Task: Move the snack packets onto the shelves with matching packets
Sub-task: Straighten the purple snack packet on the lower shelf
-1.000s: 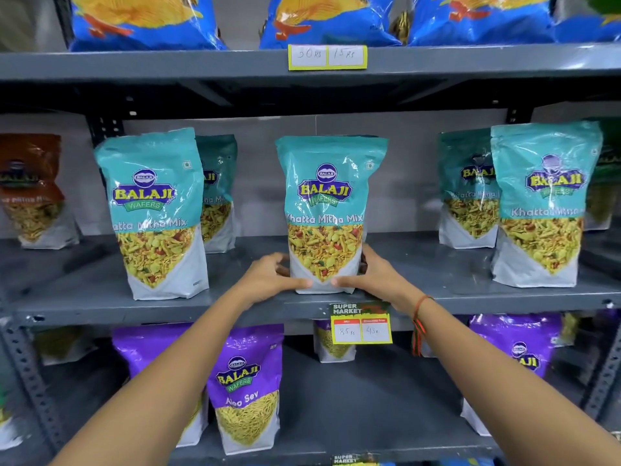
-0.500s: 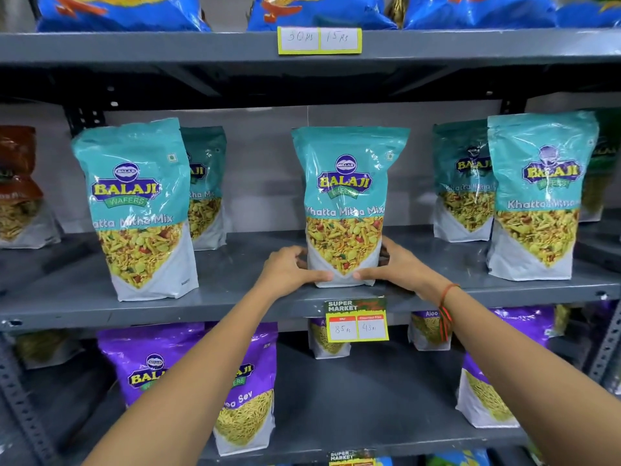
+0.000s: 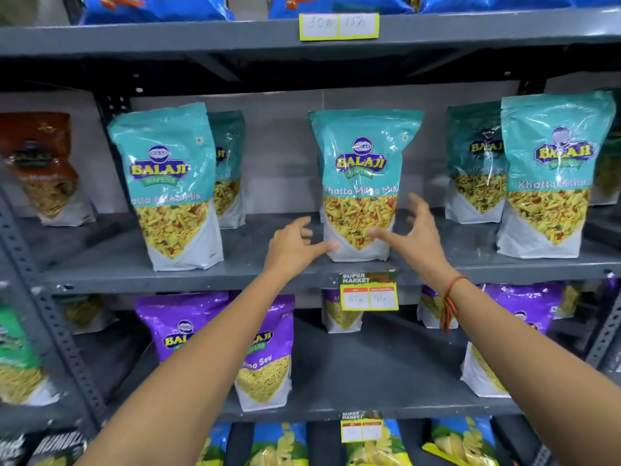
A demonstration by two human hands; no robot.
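Observation:
A teal Khatta Mitha Mix packet [image 3: 364, 163] stands upright in the middle of the grey middle shelf [image 3: 275, 277]. My left hand [image 3: 294, 245] is open at its lower left, thumb tip just touching the white base. My right hand [image 3: 415, 235] is open at its lower right, fingers spread and slightly off the packet. Matching teal packets stand to the left [image 3: 168, 183] and to the right [image 3: 551, 169] on the same shelf, with more behind them.
Purple Aloo Sev packets [image 3: 265, 351] fill the shelf below, and a yellow price tag [image 3: 369, 294] hangs on the middle shelf's edge. Blue packets sit on the top shelf [image 3: 201, 31]. A brown packet [image 3: 43, 169] stands at far left. Perforated uprights [image 3: 50, 314] frame the rack.
Both hands held the packet's base on the shelf; now the fingers have spread and let go, the right hand lifting slightly off. The packet stays standing.

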